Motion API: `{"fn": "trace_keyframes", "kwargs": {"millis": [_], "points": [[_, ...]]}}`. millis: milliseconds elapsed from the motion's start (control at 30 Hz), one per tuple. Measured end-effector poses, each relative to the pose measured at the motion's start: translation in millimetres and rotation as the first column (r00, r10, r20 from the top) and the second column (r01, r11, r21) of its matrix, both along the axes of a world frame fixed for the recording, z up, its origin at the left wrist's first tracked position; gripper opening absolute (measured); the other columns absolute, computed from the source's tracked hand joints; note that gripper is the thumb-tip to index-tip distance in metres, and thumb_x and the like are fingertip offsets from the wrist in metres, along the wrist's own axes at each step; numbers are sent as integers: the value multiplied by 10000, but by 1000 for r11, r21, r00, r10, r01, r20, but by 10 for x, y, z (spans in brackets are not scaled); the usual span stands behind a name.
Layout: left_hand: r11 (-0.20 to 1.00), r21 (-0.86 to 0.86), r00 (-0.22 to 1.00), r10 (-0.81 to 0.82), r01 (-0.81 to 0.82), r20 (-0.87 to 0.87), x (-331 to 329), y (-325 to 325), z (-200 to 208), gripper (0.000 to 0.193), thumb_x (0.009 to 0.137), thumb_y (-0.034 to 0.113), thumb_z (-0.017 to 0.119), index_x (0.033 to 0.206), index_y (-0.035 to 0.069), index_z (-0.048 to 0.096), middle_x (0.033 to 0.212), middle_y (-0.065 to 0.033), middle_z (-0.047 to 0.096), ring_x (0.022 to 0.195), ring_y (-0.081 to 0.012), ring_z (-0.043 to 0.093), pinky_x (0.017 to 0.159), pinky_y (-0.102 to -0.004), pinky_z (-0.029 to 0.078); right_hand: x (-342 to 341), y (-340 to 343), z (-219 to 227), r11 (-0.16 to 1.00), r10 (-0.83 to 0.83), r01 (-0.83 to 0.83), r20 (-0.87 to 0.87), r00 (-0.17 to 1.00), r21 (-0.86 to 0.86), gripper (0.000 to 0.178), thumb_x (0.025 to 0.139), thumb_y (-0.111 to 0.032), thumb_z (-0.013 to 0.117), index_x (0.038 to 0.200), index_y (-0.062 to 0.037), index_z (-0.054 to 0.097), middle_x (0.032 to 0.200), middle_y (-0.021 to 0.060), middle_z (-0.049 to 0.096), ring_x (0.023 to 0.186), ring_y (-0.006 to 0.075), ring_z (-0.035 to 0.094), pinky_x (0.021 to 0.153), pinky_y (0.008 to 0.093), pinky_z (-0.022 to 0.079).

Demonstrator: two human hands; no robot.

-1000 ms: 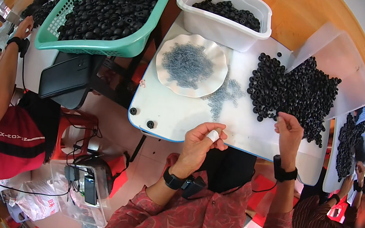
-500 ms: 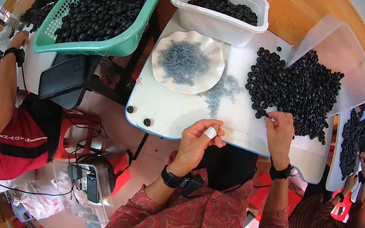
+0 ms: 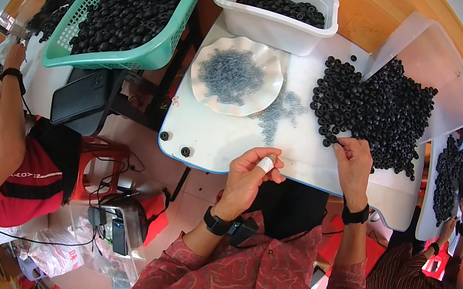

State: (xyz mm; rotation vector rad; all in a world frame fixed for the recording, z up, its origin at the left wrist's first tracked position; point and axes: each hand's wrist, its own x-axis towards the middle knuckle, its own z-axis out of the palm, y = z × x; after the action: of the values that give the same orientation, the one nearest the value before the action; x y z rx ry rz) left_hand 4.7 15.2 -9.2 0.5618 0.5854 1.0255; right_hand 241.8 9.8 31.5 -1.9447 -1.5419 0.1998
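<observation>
My right hand (image 3: 356,170) reaches to the near left edge of a pile of small black rings (image 3: 384,118). Its thumb and forefinger are pinched at a black ring (image 3: 333,141) there. My left hand (image 3: 249,178) hovers by the table's front edge, fingers curled in against the thumb, which has a white wrap (image 3: 266,164). Whatever lies between those fingertips is too small or hidden to make out. Beyond it, a scalloped cream plate (image 3: 199,91) carries many tiny clear pieces, and more clear pieces (image 3: 275,118) are scattered on the white table (image 3: 213,141) beside it.
A white tub (image 3: 275,29) of black rings stands at the back. A clear bin (image 3: 447,82) lies tipped behind the pile. At left is a green basket (image 3: 164,50) full of rings, with a dark phone (image 3: 81,96) below. Two loose rings (image 3: 185,151) sit near the table's left corner. People work on both sides.
The view has shifted slightly. My hands keep nearly the same places and poses, the right one still pinching at the pile's edge. At left, the other person's hand has moved a little.
</observation>
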Motion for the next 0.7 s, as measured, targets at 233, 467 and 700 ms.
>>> {"fn": "trace_keyframes", "kwargs": {"millis": [233, 467, 700], "points": [[1000, -2, 1000, -2, 2, -11, 9, 2, -2, 233, 970, 17, 466, 1163, -24, 591, 966, -101, 622, 743, -137, 593, 789, -358, 556, -10, -76, -4, 999, 44, -43, -49, 998, 12, 137, 806, -17, 671, 943, -8, 668, 826, 107, 549, 636, 189, 582, 591, 296, 482], [1000, 0, 1000, 0, 0, -10, 8, -4, 5, 232, 970, 22, 473, 1166, -21, 590, 959, -94, 622, 734, -135, 594, 784, -357, 559, -215, -135, 98, 999, -12, 13, -37, 999, 32, 143, 797, 10, 665, 939, -7, 674, 812, 103, 563, 628, 181, 573, 576, 290, 472], [1000, 0, 1000, 10, -10, 1, -1, 2, 7, 231, 972, 36, 484, 1169, -18, 590, 961, -93, 623, 735, -136, 595, 788, -357, 557, -715, 74, 82, 975, 180, -162, -122, 976, 150, 99, 797, 19, 662, 895, 2, 657, 811, 115, 568, 631, 224, 579, 564, 312, 470]]}}
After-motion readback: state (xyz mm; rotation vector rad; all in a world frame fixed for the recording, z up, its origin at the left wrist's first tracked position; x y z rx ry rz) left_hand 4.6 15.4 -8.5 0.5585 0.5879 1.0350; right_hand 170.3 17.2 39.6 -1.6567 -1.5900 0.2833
